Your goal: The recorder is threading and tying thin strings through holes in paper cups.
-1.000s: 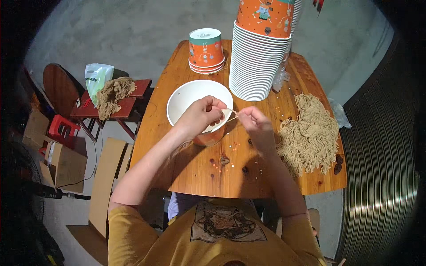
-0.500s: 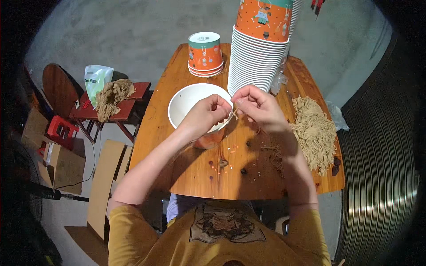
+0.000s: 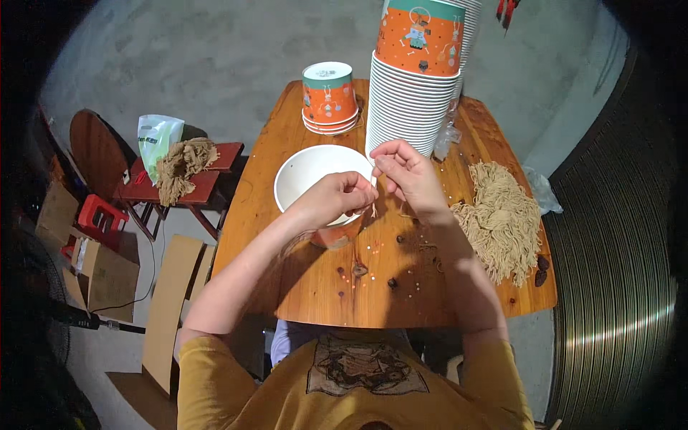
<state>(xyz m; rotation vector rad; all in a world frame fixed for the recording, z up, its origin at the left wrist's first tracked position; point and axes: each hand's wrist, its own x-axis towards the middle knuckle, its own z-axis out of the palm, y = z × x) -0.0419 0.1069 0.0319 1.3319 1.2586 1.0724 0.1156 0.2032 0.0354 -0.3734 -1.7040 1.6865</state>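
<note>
A white paper bowl with an orange outside (image 3: 309,179) stands on the wooden table (image 3: 315,287). My left hand (image 3: 333,201) grips its near rim. My right hand (image 3: 405,172) is closed beside the rim, pinching a thin pale string between both hands at the bowl's edge. A pile of tan strings (image 3: 502,218) lies on the table to the right of my right forearm.
A tall stack of orange-and-white paper bowls (image 3: 416,93) rises behind my hands, with a short stack (image 3: 330,97) to its left. A low red stool (image 3: 197,186) with more strings and a plastic bag (image 3: 156,136) stands at the left. Cardboard pieces (image 3: 168,301) lie on the floor.
My right hand has come left from near the string pile to the bowl's rim and now meets my left hand there. The view has shifted slightly.
</note>
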